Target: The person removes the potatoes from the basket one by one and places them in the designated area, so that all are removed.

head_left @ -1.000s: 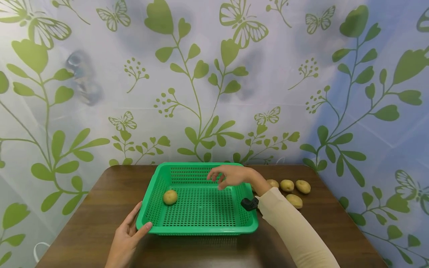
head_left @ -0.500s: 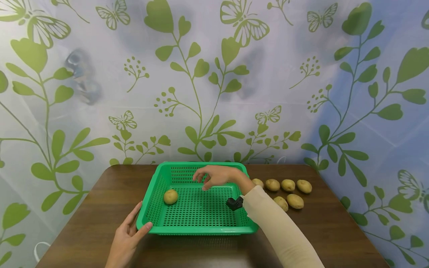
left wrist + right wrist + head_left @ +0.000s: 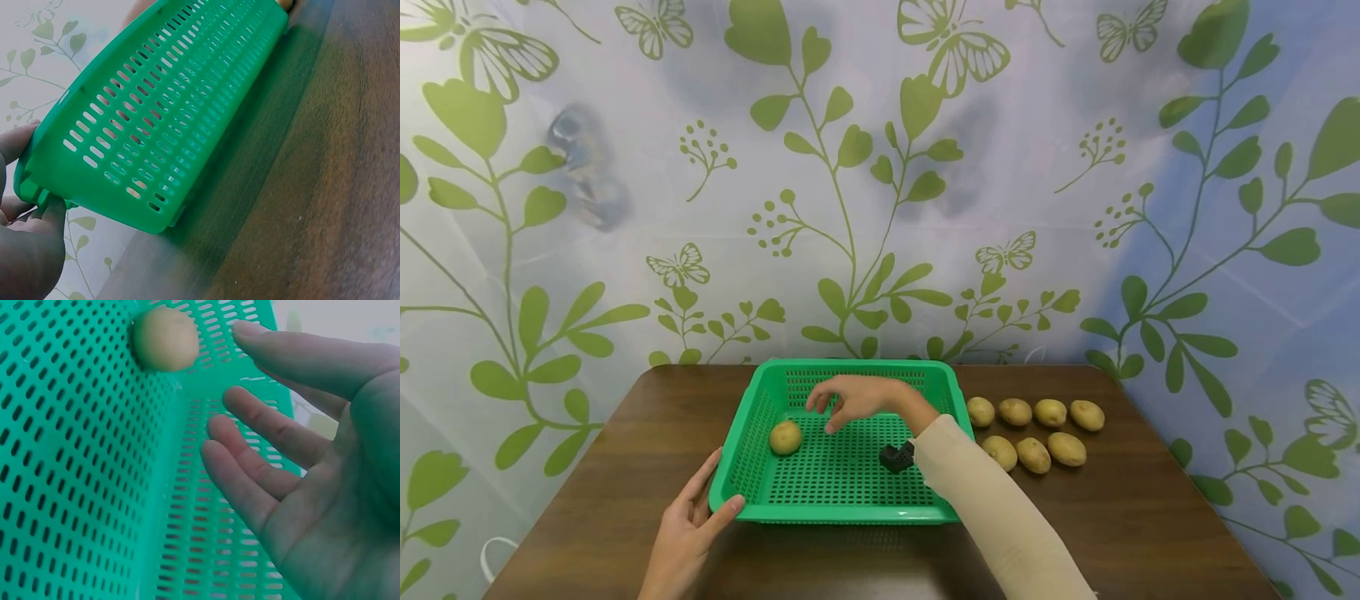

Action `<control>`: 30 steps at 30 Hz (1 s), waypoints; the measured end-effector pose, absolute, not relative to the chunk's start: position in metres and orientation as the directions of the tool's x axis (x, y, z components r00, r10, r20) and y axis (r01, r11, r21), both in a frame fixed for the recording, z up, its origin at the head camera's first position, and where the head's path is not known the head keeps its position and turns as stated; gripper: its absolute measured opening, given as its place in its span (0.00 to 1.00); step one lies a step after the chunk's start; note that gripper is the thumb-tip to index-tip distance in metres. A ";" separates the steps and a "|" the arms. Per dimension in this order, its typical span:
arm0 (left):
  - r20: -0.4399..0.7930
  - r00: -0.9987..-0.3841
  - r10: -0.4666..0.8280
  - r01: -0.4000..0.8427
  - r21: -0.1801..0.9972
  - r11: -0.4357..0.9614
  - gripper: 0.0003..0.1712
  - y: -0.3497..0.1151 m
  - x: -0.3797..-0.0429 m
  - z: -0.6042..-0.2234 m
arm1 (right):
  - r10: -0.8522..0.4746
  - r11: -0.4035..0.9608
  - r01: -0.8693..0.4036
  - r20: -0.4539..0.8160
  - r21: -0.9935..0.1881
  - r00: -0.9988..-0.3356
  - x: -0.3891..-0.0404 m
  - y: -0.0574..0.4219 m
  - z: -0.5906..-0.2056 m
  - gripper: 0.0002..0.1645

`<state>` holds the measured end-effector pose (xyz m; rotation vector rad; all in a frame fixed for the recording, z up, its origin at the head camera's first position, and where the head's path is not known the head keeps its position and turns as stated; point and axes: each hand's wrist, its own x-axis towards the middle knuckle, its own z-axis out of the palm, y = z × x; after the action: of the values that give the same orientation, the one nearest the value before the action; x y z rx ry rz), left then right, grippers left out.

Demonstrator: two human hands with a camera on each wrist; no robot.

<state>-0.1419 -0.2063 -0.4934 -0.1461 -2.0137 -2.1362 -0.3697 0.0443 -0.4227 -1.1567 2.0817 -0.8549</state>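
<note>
A green plastic basket (image 3: 842,514) with slotted walls stands on the table. My left hand (image 3: 683,529) grips its near left corner, thumb on the rim and fingers outside; the left wrist view shows fingertips curled beneath the rim (image 3: 37,194). One round potato (image 3: 786,437) lies inside, at the basket's left. Over the basket, to the right of that potato, hangs my right hand (image 3: 853,397) with nothing in it. Seen from the right wrist, its relaxed fingers (image 3: 275,431) are spread and apart from the potato (image 3: 166,339).
Several potatoes (image 3: 1033,456) lie in two rows on the brown wooden table (image 3: 1120,525), to the right of the basket. A curtain (image 3: 865,183) printed with leaves and butterflies hangs behind the table. A black wrist camera (image 3: 897,457) sits at the right sleeve.
My right hand has moved left across the basket toward the potato inside, and more potatoes on the right have come into sight. The left hand keeps its grip on the basket corner.
</note>
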 end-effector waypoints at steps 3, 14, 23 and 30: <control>0.203 -0.976 -0.084 0.207 0.978 -0.035 0.42 -0.206 -0.143 -0.494 | -0.879 0.421 -0.505 -0.203 -0.753 -0.431 -0.371 0.036 -0.426 0.27; 0.200 -0.976 -0.087 0.205 0.978 -0.044 0.42 -0.206 -0.143 -0.493 | -0.901 0.412 -0.626 -0.190 -0.662 -0.391 -0.370 0.013 -0.437 0.36; 0.196 -0.977 -0.084 0.200 0.979 -0.044 0.42 -0.206 -0.143 -0.495 | -0.904 0.420 -0.654 -0.225 -0.629 -0.363 -0.369 -0.005 -0.447 0.38; 0.187 -0.979 -0.085 0.192 0.980 -0.053 0.43 -0.206 -0.144 -0.494 | -0.929 0.367 -0.782 -0.247 -0.503 -0.277 -0.367 -0.015 -0.449 0.36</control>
<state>-0.1436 -0.2059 -0.4935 -0.1165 -2.0205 -2.1472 -0.3668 -0.0149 -0.4493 -1.4769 2.1345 -0.3879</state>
